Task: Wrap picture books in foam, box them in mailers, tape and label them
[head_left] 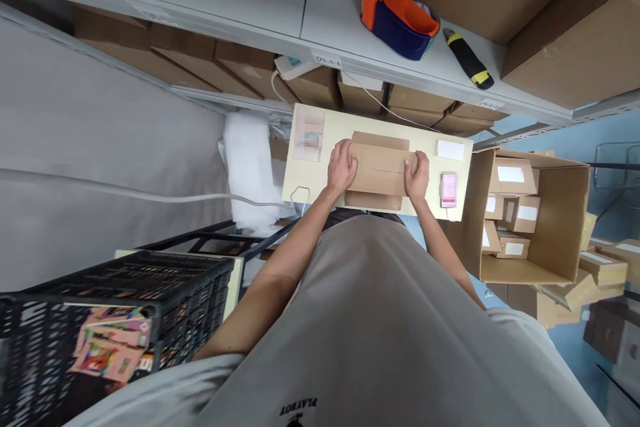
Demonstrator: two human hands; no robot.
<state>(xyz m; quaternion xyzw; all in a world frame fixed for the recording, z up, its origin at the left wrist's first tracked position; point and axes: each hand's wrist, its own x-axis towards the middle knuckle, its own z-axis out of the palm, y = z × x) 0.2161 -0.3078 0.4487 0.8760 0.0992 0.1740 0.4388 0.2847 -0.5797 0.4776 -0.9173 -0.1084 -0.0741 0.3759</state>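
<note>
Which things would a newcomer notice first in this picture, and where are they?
Probably the brown cardboard on the table, between the left hand and the right hand. Next, the orange-and-blue tape dispenser on the shelf above. Then, pink packets in the black crate at lower left.

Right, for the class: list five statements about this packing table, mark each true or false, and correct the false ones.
1. The left hand and right hand both touch the cardboard box. True.
2. The phone lies left of the left hand. False: the phone lies right of the right hand.
3. The tape dispenser sits on the shelf. True.
4. The large open carton is empty. False: smaller boxes are inside.
5. Pink packets lie in the black crate. True.
</note>
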